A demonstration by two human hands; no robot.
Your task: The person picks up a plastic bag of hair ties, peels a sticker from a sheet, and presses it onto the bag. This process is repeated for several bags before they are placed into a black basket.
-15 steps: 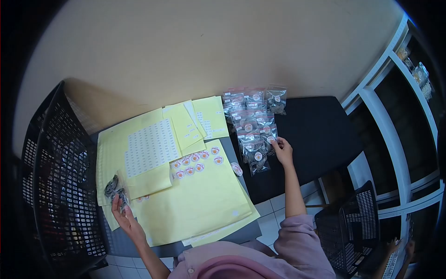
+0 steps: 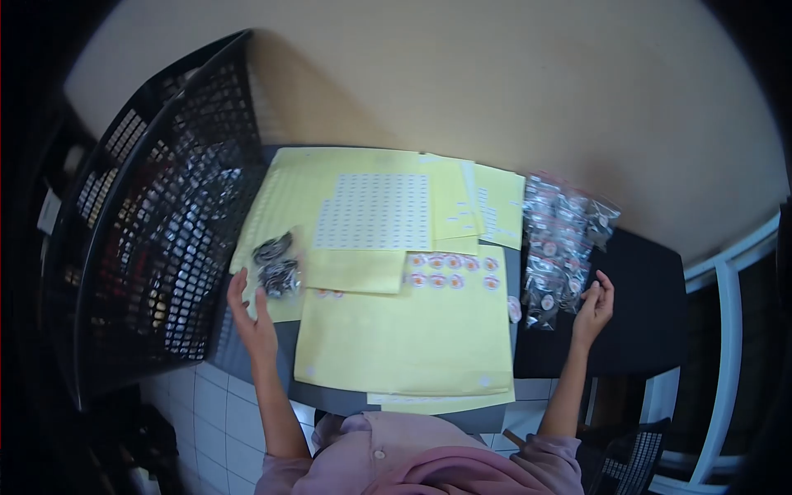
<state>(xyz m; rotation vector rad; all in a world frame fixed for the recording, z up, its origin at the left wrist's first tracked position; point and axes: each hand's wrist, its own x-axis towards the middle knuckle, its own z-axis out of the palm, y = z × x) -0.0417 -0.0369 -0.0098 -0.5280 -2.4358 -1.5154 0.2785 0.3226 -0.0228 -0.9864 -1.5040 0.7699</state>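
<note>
My left hand [image 2: 254, 318] is open beside a clear bag of dark coiled items [image 2: 278, 266], its thumb near the bag's lower edge. Next to the right end of the stacked clear bags [image 2: 547, 247], which carry round stickers, my right hand [image 2: 597, 309] has its fingers apart and holds nothing. Between the hands lie yellow sheets [image 2: 404, 338], with rows of round orange-and-pink stickers [image 2: 437, 280] on them. A white sheet of small printed labels [image 2: 375, 210] rests on top of the yellow ones. One round sticker [image 2: 515, 309] sits at the sheets' right edge.
A large black perforated basket [image 2: 165, 223] filled with bagged items stands at the left. The wall [image 2: 495, 91] is behind the table. At the right are a white shelf frame [image 2: 728, 346] and another black basket [image 2: 631, 454] low down.
The view has turned left, so the table appears further right and more of the left basket shows. My right hand has come away from the bags, and my left hand has opened beside its bag.
</note>
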